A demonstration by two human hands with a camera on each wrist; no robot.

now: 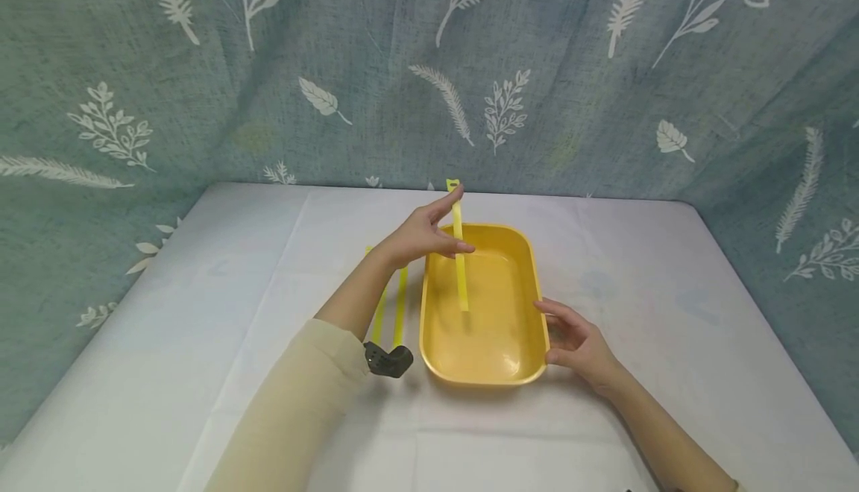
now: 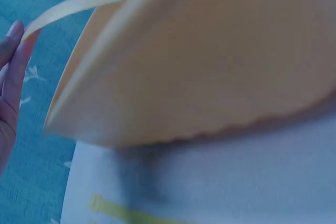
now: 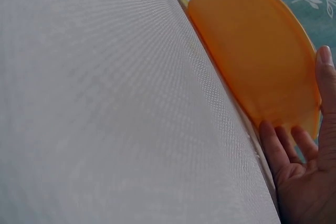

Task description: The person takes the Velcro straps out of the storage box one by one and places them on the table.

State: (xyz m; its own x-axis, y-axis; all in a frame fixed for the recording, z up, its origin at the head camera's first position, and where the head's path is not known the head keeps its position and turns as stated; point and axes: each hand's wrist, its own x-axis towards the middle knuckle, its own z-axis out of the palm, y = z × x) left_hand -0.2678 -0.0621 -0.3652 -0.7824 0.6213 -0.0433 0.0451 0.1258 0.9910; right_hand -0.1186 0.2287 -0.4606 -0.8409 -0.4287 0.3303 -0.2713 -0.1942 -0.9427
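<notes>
My left hand [image 1: 419,238] pinches a thin yellow strip [image 1: 460,276] with a slotted end, holding it over the far left part of a yellow plastic tray [image 1: 540,283]. The strip's lower end hangs inside the tray's outline. In the left wrist view the strip [image 2: 79,4] bends from the fingertips toward the tray wall [image 2: 199,77]. At the tray's right side, my right hand [image 1: 582,347] rests its fingertips and thumb against the wall. The right wrist view shows these fingers [image 3: 273,142] spread along the outside of the tray [image 3: 257,51].
Two more yellow strips [image 1: 400,306] lie on the white cloth left of the tray, partly behind the left forearm. A dark wrist camera [image 1: 389,360] sits at the left wrist. The white-covered table [image 1: 637,268] meets a leaf-patterned curtain [image 1: 376,52] at the back.
</notes>
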